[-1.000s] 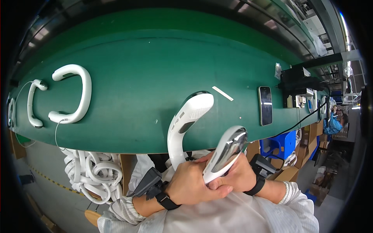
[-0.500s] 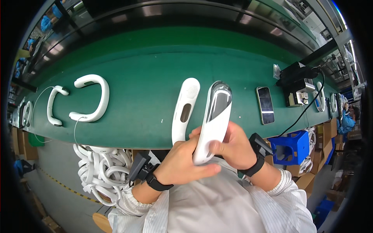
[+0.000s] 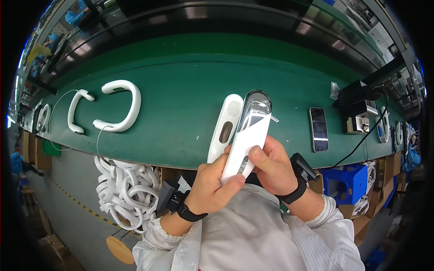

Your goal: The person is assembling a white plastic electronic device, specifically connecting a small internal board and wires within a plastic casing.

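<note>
Both hands grip a white neckband device (image 3: 246, 142) over the table's near edge, its two arms pointing away from me. One arm ends in a clear, dark-tinted tip; a small pale strip sticks out beside it. The other arm (image 3: 224, 122) has a dotted grille and a dark oval window. Where the arms meet is hidden by my hands. My left hand (image 3: 210, 187) is closed around the near part, thumb beside a grey oval inset. My right hand (image 3: 273, 169) is closed on the right side, thumb pressed on the white face near that inset.
On the green table (image 3: 181, 113), a white C-shaped neckband (image 3: 134, 106) and a smaller one (image 3: 73, 113) with a thin cord lie left. A phone (image 3: 318, 128) and a black-and-metal fixture (image 3: 359, 115) stand right. Below are piled white neckbands (image 3: 129, 194) and a blue stool (image 3: 346, 185).
The neckband device has turned in my hands, so the grey oval inset and pale strip now show. Its arms look closer together. My right thumb has moved up, and the whole view has shifted slightly.
</note>
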Demonstrator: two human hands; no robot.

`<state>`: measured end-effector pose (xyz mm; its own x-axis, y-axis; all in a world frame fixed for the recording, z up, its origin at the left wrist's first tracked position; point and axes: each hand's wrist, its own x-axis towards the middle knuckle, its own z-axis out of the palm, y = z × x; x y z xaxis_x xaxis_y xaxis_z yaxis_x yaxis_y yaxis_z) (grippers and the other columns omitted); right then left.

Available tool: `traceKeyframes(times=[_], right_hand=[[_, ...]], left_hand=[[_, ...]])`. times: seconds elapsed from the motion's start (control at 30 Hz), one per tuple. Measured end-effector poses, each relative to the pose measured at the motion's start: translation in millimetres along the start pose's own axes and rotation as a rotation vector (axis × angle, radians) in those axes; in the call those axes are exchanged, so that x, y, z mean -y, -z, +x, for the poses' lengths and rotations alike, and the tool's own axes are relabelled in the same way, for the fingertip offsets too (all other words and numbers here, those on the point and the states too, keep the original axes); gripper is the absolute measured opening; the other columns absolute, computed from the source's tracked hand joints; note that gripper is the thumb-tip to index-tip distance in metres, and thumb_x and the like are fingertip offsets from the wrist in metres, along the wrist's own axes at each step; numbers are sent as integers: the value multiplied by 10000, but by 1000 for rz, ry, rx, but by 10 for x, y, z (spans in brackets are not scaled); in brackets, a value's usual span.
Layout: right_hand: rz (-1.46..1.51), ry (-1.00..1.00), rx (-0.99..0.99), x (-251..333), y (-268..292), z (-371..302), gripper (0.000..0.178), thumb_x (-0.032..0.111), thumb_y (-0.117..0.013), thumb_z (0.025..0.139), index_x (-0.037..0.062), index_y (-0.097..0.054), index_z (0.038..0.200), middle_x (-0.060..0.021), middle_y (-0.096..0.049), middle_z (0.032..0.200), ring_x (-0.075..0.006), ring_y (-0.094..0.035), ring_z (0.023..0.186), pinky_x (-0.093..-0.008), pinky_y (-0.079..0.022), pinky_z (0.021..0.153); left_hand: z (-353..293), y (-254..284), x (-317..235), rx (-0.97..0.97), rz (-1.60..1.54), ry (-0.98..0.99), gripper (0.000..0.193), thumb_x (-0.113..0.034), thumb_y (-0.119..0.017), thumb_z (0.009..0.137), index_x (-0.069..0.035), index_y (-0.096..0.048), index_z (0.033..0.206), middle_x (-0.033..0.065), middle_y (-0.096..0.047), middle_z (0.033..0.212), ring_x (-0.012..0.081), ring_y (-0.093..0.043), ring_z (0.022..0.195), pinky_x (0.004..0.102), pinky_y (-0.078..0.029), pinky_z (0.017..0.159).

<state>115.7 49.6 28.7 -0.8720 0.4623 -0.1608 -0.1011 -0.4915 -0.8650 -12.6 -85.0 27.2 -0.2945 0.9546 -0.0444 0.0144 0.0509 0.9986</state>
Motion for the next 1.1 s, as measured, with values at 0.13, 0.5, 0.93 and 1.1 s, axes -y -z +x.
traceKeyframes(times=[0.13,0.5,0.93,1.1], right_hand=[[0,15,-10,-22,34,2,589,449,-654,972,-9,-526,1319,-138,-682,1209,-228,-666,1103,-378,-530,970],[2,29,-33,-35,36,43,575,427,-657,976,-7,-525,1330,-146,-680,1213,-238,-664,1110,-388,-529,974],[24,21,-49,-26,29,58,535,360,-677,974,-14,-532,1328,-153,-679,1216,-244,-656,1125,-398,-520,990],[41,5,-49,-9,31,50,550,358,-679,973,-16,-522,1345,-152,-679,1214,-246,-655,1127,-404,-516,995]], left_hand=[[26,-18,25,-22,-5,-37,359,-190,-612,934,75,-611,1177,79,-709,768,137,-687,657,278,-566,624],[87,13,-13,-32,3,-32,349,-238,-666,937,64,-637,1110,73,-711,737,132,-689,644,274,-553,602],[118,60,-12,-36,-13,-15,293,-240,-680,941,48,-659,994,59,-694,698,105,-642,605,263,-513,569],[125,74,-2,-28,-40,9,295,-237,-682,940,49,-658,1009,58,-695,697,103,-647,616,260,-512,573]])
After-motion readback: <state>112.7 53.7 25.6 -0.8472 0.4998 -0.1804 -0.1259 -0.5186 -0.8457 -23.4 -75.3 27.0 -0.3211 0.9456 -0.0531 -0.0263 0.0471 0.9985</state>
